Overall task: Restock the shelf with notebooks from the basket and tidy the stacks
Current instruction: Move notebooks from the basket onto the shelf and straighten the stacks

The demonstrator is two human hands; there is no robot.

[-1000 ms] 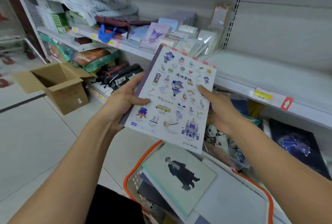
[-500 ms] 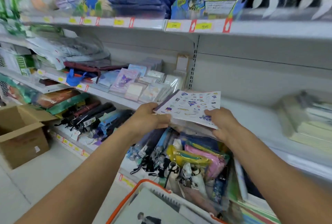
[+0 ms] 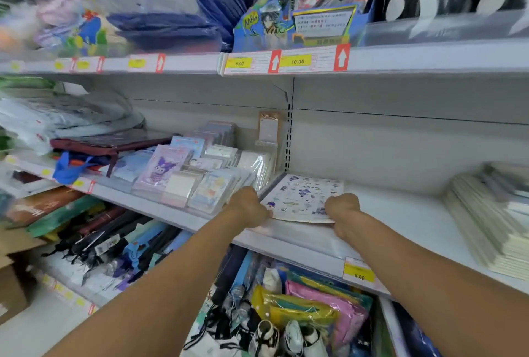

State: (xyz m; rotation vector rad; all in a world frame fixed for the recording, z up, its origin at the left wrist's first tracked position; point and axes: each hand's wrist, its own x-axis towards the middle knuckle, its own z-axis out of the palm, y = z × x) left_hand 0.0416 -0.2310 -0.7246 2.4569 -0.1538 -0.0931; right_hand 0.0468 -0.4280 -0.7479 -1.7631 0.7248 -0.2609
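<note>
A white notebook [image 3: 305, 197] with small blue and purple cartoon pictures lies flat on the white middle shelf [image 3: 400, 213], pushed against its left corner by the upright. My left hand [image 3: 249, 206] grips its near left corner. My right hand [image 3: 342, 209] grips its near right corner. Both hands are curled, knuckles up. A stack of pale notebooks [image 3: 492, 219] sits on the same shelf at the far right. The basket is out of view.
Packaged stationery cards [image 3: 183, 173] fill the shelf bay just left of the notebook. Folded umbrellas [image 3: 114, 242] and colourful pouches [image 3: 315, 302] lie on the shelf below. Boxed goods sit above behind price labels [image 3: 286, 61]. A cardboard box [image 3: 11, 276] stands on the floor at left.
Both hands carried the notebook up from over the basket and forward, and laid it flat on the middle shelf. The view tilted up; the basket dropped out of sight.
</note>
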